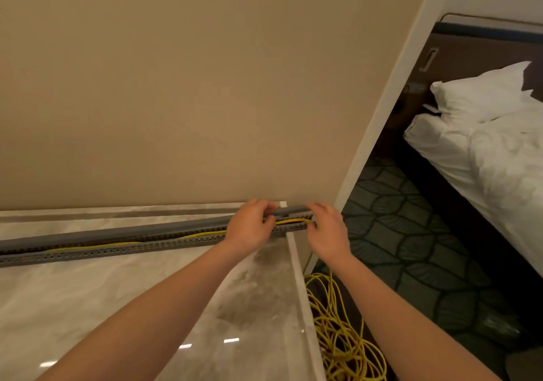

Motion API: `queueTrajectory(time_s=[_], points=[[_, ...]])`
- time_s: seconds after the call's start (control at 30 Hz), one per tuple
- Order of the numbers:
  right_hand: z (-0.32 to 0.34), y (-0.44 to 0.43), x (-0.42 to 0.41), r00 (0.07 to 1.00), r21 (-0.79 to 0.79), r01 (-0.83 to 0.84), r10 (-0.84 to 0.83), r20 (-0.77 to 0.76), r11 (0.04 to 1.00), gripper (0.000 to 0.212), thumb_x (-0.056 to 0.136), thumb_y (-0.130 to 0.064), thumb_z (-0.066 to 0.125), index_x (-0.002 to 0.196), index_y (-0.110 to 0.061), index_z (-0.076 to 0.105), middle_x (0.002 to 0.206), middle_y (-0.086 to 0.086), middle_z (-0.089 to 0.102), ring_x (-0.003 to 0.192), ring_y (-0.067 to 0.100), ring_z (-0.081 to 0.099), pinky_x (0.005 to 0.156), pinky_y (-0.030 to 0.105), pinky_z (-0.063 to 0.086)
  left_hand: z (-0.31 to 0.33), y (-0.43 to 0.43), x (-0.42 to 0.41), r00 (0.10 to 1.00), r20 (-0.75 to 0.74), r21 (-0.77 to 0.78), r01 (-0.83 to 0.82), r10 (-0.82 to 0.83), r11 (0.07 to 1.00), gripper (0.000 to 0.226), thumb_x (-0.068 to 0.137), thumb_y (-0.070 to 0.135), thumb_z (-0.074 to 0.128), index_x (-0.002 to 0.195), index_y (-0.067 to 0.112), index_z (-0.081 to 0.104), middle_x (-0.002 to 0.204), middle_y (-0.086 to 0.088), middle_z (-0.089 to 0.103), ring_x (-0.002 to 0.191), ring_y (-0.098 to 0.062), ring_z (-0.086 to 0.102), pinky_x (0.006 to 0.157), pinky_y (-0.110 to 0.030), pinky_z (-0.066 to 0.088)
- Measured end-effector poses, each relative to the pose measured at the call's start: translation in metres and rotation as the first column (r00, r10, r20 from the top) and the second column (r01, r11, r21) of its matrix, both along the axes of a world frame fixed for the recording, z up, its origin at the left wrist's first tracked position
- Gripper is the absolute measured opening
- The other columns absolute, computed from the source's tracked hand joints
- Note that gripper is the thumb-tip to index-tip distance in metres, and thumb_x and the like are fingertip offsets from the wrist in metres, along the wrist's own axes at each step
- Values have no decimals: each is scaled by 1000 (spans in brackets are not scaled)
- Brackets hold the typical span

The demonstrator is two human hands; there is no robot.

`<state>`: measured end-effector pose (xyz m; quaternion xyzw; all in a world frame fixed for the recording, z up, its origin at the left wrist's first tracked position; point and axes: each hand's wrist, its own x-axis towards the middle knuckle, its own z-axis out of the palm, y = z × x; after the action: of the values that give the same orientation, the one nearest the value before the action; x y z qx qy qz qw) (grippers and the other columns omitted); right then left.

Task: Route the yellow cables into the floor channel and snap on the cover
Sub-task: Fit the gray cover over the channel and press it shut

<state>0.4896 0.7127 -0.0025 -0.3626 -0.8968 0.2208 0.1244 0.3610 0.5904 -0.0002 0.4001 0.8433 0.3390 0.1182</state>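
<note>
A long grey slotted floor channel (123,249) lies on the marble floor along the foot of the beige wall. Yellow cables (205,234) run inside it. A grey cover strip (123,232) lies along the channel's far side, its right end raised. My left hand (251,224) grips the cover near the channel's right end, fingers curled over it. My right hand (324,229) sits at the very end of the channel, fingers curled on the cover there. A tangled heap of loose yellow cable (338,336) lies on the carpet at the lower right.
Glossy marble floor (117,307) fills the lower left, edged by a pale threshold strip (299,286). The wall's white corner trim (382,110) stands just right of my hands. Patterned dark carpet (411,248) and a bed with white bedding (484,151) lie beyond.
</note>
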Motion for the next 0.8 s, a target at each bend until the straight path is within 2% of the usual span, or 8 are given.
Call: queueTrajectory(time_s=[0.1, 0.23, 0.33, 0.43, 0.53, 0.63, 0.73, 0.8], points=[[-13, 17, 3, 995, -170, 54, -68, -73, 984, 50, 91, -16, 53, 139, -19, 42, 139, 3, 49, 130, 24, 43, 107, 43, 39, -3, 19, 8, 989, -146, -44, 17, -24, 999, 32, 91, 22, 55, 123, 22, 60, 120, -1, 62, 113, -20, 56, 96, -35, 47], [-25, 28, 3, 982, -391, 53, -119, -145, 919, 40, 87, -26, 57, 127, -22, 50, 127, -1, 58, 118, 19, 54, 102, 43, 45, -3, 41, 11, 955, -296, -39, -3, -9, 999, 29, 93, 24, 52, 120, 22, 62, 115, 1, 67, 108, -20, 60, 91, -33, 46], [-30, 34, 5, 982, -441, -8, -75, -172, 897, 34, 84, -27, 56, 118, -25, 57, 117, -6, 63, 112, 15, 57, 100, 42, 46, -4, 58, 12, 958, -282, -95, 31, -56, 995, 30, 93, 25, 51, 121, 22, 62, 116, -1, 69, 109, -22, 61, 91, -34, 47], [-34, 36, 8, 973, -491, -92, -26, -229, 866, 30, 85, -15, 57, 114, -23, 59, 111, -5, 66, 107, 14, 60, 97, 39, 48, -8, 69, 12, 970, -228, -192, 36, -81, 981, 34, 95, 27, 49, 128, 21, 57, 123, -4, 66, 115, -27, 57, 94, -36, 45], [-35, 37, 11, 960, -522, -152, 1, -280, 839, 28, 90, -11, 58, 115, -22, 56, 112, -4, 64, 109, 11, 59, 97, 32, 46, -12, 74, 11, 964, -246, -259, 38, -104, 965, 37, 98, 26, 43, 133, 22, 53, 128, -5, 63, 118, -30, 51, 97, -37, 44], [-34, 37, 13, 950, -541, -176, -1, -311, 822, 31, 91, -10, 60, 121, -15, 55, 112, -4, 61, 109, 7, 55, 93, 18, 41, -14, 76, 8, 952, -256, -326, 80, -169, 942, 37, 99, 24, 39, 134, 24, 53, 128, -10, 61, 118, -32, 50, 98, -39, 43], [-31, 36, 15, 947, -549, -180, -6, -320, 817, 30, 90, -6, 61, 120, -7, 55, 106, -1, 60, 102, 7, 55, 82, 1, 40, -14, 73, 6, 944, -220, -345, 162, -247, 925, 37, 101, 23, 37, 135, 25, 51, 126, -12, 59, 117, -33, 51, 97, -41, 44], [-30, 35, 17, 952, -550, -177, 0, -307, 816, 29, 91, -5, 61, 119, -4, 55, 103, 1, 60, 97, 9, 55, 72, -3, 38, -9, 70, 4, 937, -228, -322, 185, -266, 928, 37, 102, 24, 36, 135, 25, 51, 123, -12, 60, 114, -32, 54, 94, -40, 45]])
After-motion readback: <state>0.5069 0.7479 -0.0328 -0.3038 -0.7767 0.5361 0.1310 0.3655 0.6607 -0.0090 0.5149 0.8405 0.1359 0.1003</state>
